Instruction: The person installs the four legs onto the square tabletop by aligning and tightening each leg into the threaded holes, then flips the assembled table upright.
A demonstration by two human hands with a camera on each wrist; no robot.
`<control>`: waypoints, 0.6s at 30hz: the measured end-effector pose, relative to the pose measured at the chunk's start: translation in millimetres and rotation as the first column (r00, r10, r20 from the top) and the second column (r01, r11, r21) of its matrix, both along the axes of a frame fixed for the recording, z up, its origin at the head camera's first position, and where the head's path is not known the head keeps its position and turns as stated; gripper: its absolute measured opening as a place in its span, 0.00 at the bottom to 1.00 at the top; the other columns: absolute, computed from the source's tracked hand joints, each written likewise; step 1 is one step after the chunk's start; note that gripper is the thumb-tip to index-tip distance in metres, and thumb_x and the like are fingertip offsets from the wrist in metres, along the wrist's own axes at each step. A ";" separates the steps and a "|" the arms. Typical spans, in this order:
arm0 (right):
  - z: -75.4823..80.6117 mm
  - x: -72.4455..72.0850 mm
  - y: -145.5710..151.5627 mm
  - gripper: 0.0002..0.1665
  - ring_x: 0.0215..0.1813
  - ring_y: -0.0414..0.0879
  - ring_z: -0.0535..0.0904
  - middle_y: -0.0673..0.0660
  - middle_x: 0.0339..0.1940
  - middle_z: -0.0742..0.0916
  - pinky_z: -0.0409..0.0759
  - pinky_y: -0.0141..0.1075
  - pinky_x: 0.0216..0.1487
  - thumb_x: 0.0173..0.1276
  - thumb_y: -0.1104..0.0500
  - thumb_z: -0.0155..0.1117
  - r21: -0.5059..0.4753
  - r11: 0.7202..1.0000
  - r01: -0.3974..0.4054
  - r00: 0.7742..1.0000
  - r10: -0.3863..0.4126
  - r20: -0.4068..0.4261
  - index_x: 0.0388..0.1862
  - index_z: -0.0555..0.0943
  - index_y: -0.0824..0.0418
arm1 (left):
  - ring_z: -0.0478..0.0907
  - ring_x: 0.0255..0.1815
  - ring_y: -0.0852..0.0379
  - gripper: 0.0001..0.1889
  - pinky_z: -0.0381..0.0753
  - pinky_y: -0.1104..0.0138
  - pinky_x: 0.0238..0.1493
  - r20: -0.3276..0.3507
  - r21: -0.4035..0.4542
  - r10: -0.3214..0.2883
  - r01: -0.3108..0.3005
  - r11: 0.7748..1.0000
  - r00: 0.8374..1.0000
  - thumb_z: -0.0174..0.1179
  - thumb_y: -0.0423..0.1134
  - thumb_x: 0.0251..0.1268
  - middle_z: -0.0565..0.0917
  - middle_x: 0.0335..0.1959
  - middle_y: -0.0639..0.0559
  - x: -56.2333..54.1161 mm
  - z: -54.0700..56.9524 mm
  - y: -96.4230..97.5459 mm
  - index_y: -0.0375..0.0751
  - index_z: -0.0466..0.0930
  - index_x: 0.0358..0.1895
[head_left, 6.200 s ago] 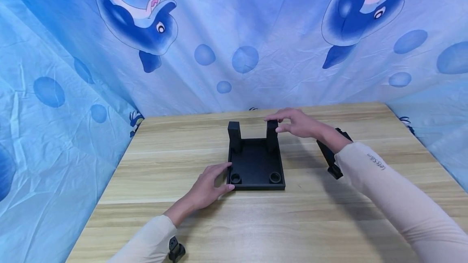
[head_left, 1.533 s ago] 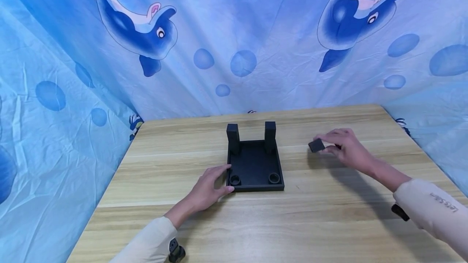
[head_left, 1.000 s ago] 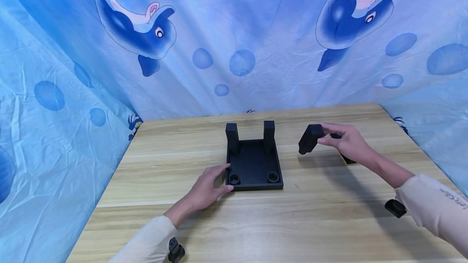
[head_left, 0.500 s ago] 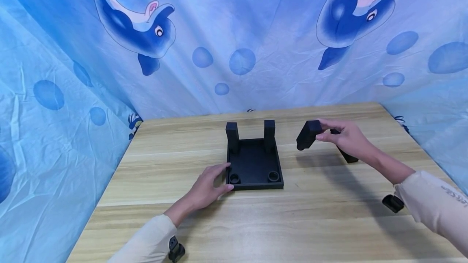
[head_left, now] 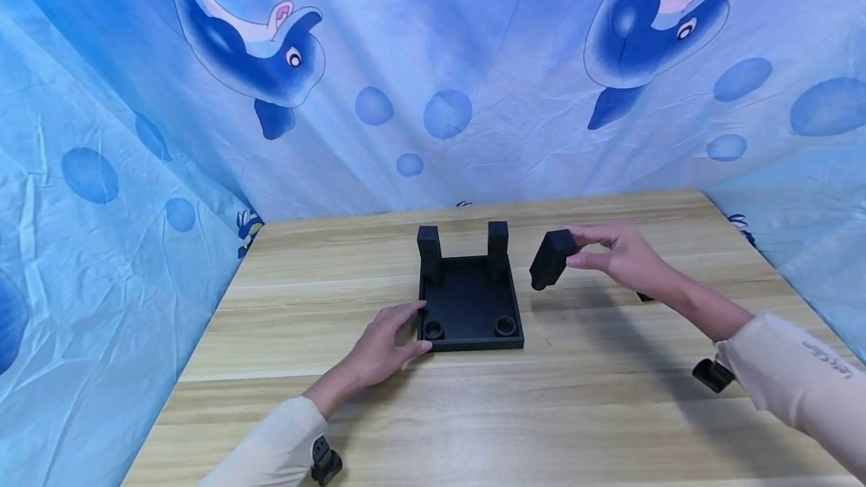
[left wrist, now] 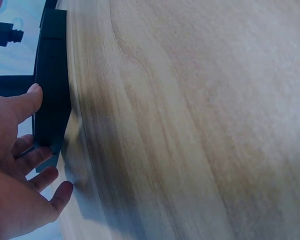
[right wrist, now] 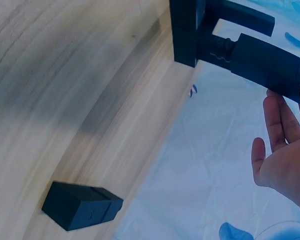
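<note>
Judged half done: two posts [head_left: 497, 250] are seated in the tray [head_left: 470, 305], touched by the spread left grip [head_left: 383, 344], two near sockets [head_left: 504, 326] are unfilled, a third post [head_left: 553, 255] is pinched just right of it in the right grip [head_left: 624, 254], and a fourth post [right wrist: 81, 206] is left on the tabletop [head_left: 331, 269].

We have a black rectangular tray [head_left: 468, 307] lying flat, with two square posts [head_left: 498, 248] standing upright at its far corners and two round, hollow sockets [head_left: 505, 332] at its near corners. Our right hand [head_left: 624, 255] holds another black post [head_left: 553, 257] tilted beside it, narrow end down.
</note>
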State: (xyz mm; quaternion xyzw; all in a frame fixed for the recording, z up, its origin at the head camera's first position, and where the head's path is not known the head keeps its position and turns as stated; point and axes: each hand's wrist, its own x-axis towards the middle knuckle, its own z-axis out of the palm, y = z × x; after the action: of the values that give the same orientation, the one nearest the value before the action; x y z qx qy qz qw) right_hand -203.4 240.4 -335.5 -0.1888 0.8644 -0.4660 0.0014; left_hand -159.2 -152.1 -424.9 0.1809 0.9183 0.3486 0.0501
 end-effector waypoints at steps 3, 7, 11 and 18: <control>-3.8 0.3 -4.6 0.27 0.53 0.42 0.79 0.56 0.48 0.87 0.65 0.58 0.62 0.62 0.54 0.70 -0.020 0.999 -0.027 1.000 0.027 0.002 0.61 0.80 0.58 | 0.61 0.70 0.46 0.35 0.58 0.45 0.67 -0.002 0.002 0.000 0.000 1.000 1.000 0.66 0.47 0.61 0.69 0.69 0.49 -0.3 -0.1 0.1 0.47 0.65 0.71; -7.4 3.1 -9.6 0.28 0.49 0.37 0.80 0.52 0.45 0.88 0.67 0.56 0.60 0.62 0.54 0.70 -0.012 0.999 -0.047 0.999 0.047 0.024 0.61 0.79 0.57 | 0.61 0.70 0.46 0.35 0.58 0.46 0.67 -0.002 0.004 -0.002 0.002 1.000 1.000 0.66 0.47 0.61 0.69 0.69 0.49 -0.4 0.0 0.2 0.47 0.65 0.71; -9.1 5.7 -15.0 0.28 0.50 0.39 0.81 0.49 0.44 0.88 0.71 0.52 0.57 0.62 0.53 0.70 -0.003 0.998 -0.065 0.997 0.065 0.033 0.62 0.79 0.55 | 0.60 0.71 0.46 0.35 0.58 0.46 0.67 -0.001 0.003 0.001 -0.001 1.000 1.000 0.66 0.47 0.61 0.69 0.69 0.49 0.0 0.1 0.0 0.47 0.65 0.71; -12.3 8.6 -25.5 0.27 0.49 0.41 0.81 0.52 0.46 0.88 0.70 0.54 0.57 0.63 0.57 0.69 -0.028 0.995 -0.097 0.994 0.098 0.046 0.62 0.79 0.56 | 0.60 0.71 0.46 0.35 0.59 0.47 0.67 -0.002 0.003 0.000 0.000 1.000 1.000 0.66 0.47 0.61 0.69 0.69 0.49 0.3 0.8 0.0 0.47 0.65 0.71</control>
State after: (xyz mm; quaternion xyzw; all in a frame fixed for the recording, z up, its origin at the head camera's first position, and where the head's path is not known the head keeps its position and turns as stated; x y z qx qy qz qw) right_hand -194.8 214.9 -347.8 -0.2198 0.8478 -0.4809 0.0422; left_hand -158.9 -152.1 -424.1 0.1811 0.9178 0.3498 0.0490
